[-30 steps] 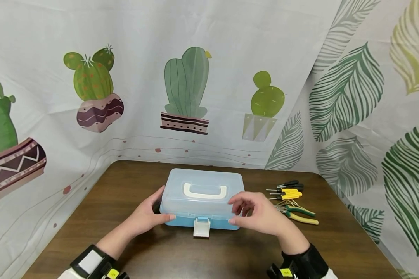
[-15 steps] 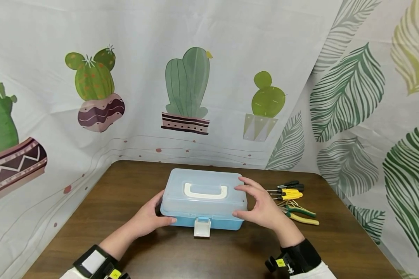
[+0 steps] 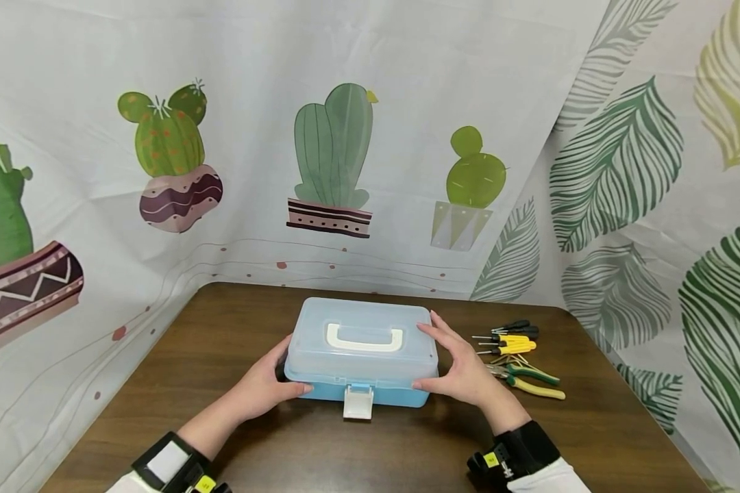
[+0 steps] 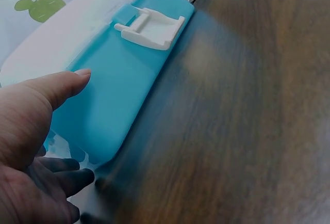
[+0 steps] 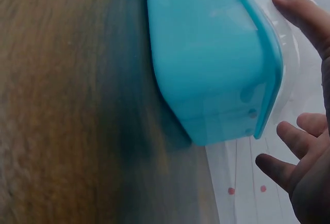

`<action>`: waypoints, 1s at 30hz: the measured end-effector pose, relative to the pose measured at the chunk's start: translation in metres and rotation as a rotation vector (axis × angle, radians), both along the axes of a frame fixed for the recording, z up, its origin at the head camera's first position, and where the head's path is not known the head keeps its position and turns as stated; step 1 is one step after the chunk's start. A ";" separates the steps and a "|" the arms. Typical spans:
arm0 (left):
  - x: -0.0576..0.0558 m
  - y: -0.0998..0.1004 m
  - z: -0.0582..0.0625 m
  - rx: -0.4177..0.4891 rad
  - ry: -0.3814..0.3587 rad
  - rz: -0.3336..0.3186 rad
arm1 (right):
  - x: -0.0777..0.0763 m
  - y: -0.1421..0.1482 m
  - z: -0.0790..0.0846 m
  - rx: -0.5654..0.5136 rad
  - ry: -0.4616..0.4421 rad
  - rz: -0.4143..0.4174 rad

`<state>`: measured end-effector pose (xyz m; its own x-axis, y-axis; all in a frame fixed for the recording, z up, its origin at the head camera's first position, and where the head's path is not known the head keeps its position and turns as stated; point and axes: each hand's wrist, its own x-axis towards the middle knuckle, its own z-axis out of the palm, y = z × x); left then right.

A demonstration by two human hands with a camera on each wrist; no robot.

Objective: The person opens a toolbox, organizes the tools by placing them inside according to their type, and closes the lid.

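A blue plastic toolbox (image 3: 360,356) with a translucent lid stands on the table, lid down. Its white front latch (image 3: 358,402) hangs unfastened, and the white carry handle (image 3: 364,338) lies folded on top. My left hand (image 3: 262,383) holds the left end, thumb on the blue front and fingers round the side. At the right end, my right hand (image 3: 465,370) has its thumb by the front corner and its fingers spread along the lid's side. In the right wrist view these fingers (image 5: 291,139) stand apart from the box; thumb contact is unclear.
Right of the toolbox lie pliers (image 3: 533,383) with green and yellow handles, several yellow-handled screwdrivers (image 3: 512,342) and black-handled tools (image 3: 518,327). Printed cloth (image 3: 401,150) hangs behind the wooden table (image 3: 247,308).
My right hand has shifted from the toolbox's front right corner to its right end, spreading its fingers along the side. The left hand has stayed at the left end.
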<state>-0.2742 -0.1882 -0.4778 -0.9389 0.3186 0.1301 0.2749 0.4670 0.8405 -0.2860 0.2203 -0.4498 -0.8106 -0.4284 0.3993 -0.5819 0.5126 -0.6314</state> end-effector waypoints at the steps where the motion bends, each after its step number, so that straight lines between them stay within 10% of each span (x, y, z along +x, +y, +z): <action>1: 0.000 0.000 0.000 0.002 0.002 0.000 | 0.000 0.000 -0.001 -0.003 -0.001 -0.003; 30: -0.001 -0.001 -0.002 -0.020 0.033 -0.017 | -0.003 0.000 0.002 -0.099 -0.100 -0.033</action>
